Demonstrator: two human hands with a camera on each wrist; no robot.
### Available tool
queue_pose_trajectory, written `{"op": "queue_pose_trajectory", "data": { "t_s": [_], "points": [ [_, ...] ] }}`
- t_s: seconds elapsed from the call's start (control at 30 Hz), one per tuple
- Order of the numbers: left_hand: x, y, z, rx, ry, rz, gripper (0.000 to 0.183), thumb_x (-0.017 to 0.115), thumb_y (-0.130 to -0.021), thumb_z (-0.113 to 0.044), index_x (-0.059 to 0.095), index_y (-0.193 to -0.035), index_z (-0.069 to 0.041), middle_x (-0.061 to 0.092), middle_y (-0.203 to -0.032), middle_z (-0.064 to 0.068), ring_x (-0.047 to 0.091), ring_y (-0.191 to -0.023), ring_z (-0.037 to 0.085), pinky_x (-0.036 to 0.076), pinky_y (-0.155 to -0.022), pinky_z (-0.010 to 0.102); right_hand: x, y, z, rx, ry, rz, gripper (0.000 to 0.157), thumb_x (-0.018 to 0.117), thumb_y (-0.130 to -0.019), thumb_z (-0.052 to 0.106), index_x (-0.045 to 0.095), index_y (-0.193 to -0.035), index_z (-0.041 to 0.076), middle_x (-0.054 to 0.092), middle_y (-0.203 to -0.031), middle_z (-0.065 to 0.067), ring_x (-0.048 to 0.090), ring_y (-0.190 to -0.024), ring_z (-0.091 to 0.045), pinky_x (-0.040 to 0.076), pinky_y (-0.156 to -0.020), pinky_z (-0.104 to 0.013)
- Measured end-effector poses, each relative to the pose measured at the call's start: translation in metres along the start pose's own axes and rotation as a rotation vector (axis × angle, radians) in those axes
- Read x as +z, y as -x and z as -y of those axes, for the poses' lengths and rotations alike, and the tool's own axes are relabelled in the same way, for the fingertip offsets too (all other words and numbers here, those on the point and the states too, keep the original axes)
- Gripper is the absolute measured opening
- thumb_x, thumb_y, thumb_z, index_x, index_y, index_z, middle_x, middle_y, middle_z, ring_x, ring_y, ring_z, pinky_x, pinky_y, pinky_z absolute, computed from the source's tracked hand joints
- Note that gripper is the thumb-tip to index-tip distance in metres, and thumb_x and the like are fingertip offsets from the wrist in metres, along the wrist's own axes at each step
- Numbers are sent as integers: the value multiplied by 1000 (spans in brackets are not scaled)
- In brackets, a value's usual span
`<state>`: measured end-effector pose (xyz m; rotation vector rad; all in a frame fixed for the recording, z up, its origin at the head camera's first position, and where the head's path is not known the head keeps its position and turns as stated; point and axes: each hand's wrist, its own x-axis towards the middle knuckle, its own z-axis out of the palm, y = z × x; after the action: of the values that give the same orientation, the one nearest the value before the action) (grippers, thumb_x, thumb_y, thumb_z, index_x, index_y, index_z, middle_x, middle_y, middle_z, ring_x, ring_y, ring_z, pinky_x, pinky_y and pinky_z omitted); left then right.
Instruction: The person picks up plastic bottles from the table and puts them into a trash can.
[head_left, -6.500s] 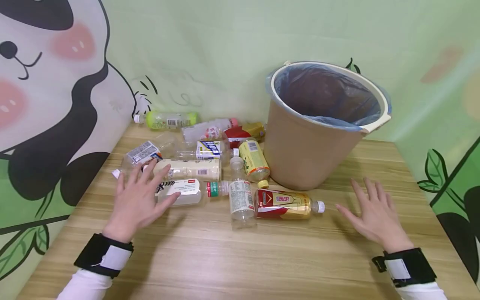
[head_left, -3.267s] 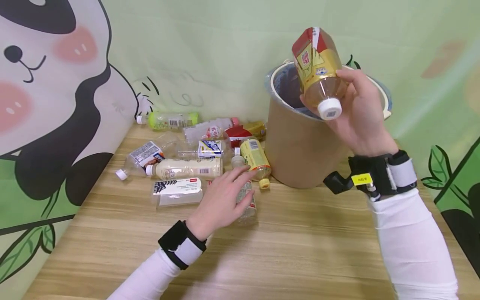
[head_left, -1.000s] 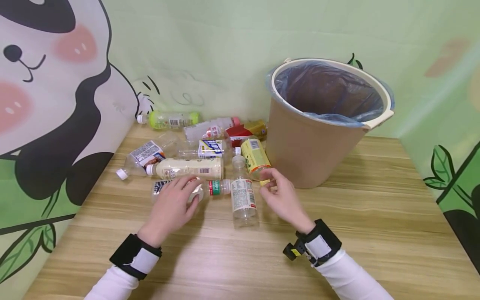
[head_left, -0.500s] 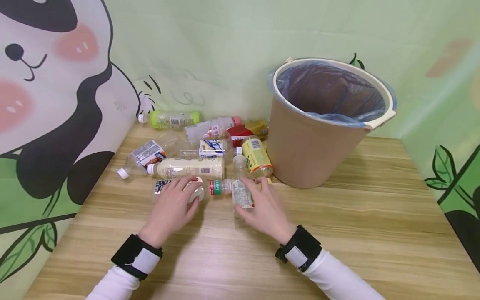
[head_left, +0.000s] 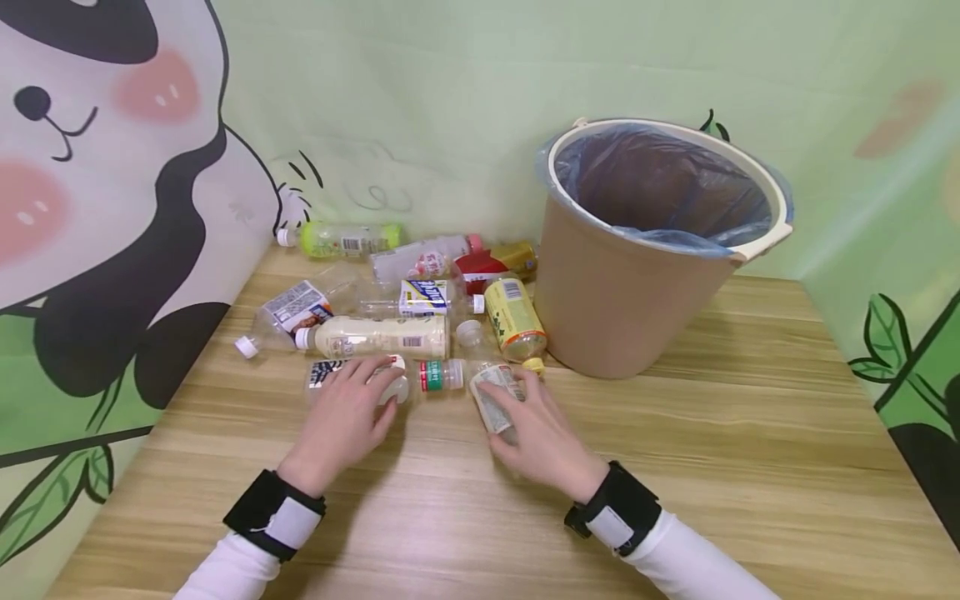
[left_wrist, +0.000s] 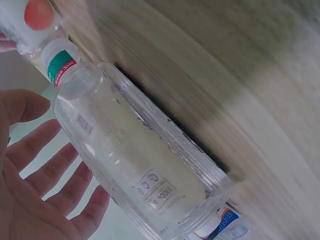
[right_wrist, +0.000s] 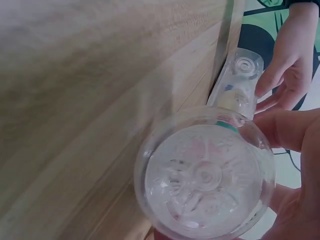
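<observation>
A clear plastic bottle (head_left: 495,400) with a white printed label lies tilted on the table. My right hand (head_left: 543,429) grips it from above, thumb on the near side; the right wrist view faces its round base (right_wrist: 205,180). My left hand (head_left: 341,421) hovers over another clear bottle (left_wrist: 130,145) with a green and red neck band, which lies on its side. In the left wrist view the left fingers (left_wrist: 65,195) are spread and loosely bent beside that bottle, not wrapped round it.
A brown bin (head_left: 615,308) lined with a blue bag stands at the back right. A yellow-labelled bottle (head_left: 513,312) lies against its foot. Several more empty bottles, among them a cream one (head_left: 382,337) and a green one (head_left: 348,240), lie behind my left hand.
My right hand lifted the red and gold bottle over the bin and came back without it. It then took hold of the white-labelled clear bottle, which has turned slightly. The left hand moved right, then back.
</observation>
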<state>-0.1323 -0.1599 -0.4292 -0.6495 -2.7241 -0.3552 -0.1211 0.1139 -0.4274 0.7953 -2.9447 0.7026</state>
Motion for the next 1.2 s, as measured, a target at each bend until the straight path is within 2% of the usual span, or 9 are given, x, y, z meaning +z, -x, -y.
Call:
{"op": "queue_pose_trajectory", "data": {
  "t_s": [0.33,0.6,0.77,0.97,1.1,1.2],
  "points": [
    [1,0,1,14,-5,-18,37,64,-84,-20,62,-119,-7,58,-123,15,51,-112,36,43,-92,53,-19,32,-8,21,-19,57,88,75,-71,15,33,-148,20,36,-137,-24,47,-111,-36,50,-85,-47],
    [0,-1,0,9,1,-21,37,65,-84,-20,63,-118,-8,58,-122,15,51,-111,36,44,-91,53,-17,23,-7,-1,43,32,89,78,-71,32,33,-147,18,41,-130,-23,50,-106,-35,52,-79,-47],
    [1,-1,-1,16,-1,-26,37,63,-84,-20,62,-119,-7,58,-123,15,51,-112,36,43,-94,52,-10,21,-12,15,50,43,93,78,-70,28,29,-148,18,43,-126,-21,51,-100,-32,53,-72,-42],
    [1,0,-1,17,5,-36,37,63,-84,-20,62,-118,-6,58,-122,15,52,-111,36,43,-93,52,-7,21,-19,29,-49,39,94,77,-70,20,26,-150,18,44,-125,-18,54,-93,-26,52,-69,-35],
    [0,-1,-3,22,12,-44,35,64,-84,-20,62,-117,-7,59,-122,14,52,-110,35,45,-91,51,-8,22,-22,59,-145,40,89,73,-73,21,27,-150,19,44,-127,-14,54,-91,-20,51,-68,-29],
    [0,-2,-4,25,15,-48,35,63,-85,-20,62,-117,-8,59,-122,13,52,-110,34,45,-90,51,-10,25,-24,82,-203,46,86,71,-74,24,28,-149,20,43,-132,-10,54,-93,-18,51,-70,-30]
  ]
}}
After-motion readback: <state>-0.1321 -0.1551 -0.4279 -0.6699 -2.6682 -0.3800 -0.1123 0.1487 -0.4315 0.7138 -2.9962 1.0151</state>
